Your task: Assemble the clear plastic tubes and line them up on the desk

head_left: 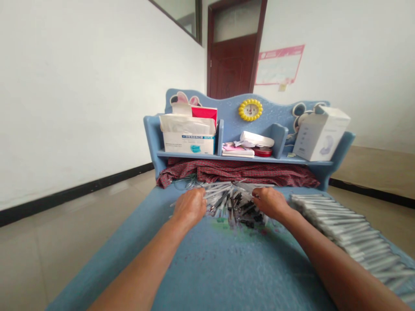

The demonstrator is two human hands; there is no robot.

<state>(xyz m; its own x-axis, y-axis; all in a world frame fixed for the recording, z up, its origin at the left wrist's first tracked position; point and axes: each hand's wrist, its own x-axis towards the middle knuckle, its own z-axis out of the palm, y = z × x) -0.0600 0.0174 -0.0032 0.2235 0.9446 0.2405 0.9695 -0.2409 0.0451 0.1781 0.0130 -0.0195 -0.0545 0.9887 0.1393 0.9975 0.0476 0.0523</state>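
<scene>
A loose pile of pen parts (231, 203), clear slender tubes mixed with black pieces, lies at the back of the blue table. At the pile's left edge is my left hand (190, 204), its fingers curled closed; whatever they grip is hidden. My right hand (269, 201) is pinched closed at the right edge of the pile. The picture is too blurred to tell what lies between its fingertips. Along the table's right side lies a row of pale, slender pen-like sticks (353, 235), side by side with grey ends toward the middle.
A bunched red checked cloth (240, 172) runs beneath the blue shelf (194, 156). On the shelf stand a mask box (189, 141), papers with a red round tin (262, 152), and a white carton (319, 136). A yellow flower-shaped clock (250, 110) is on the backboard.
</scene>
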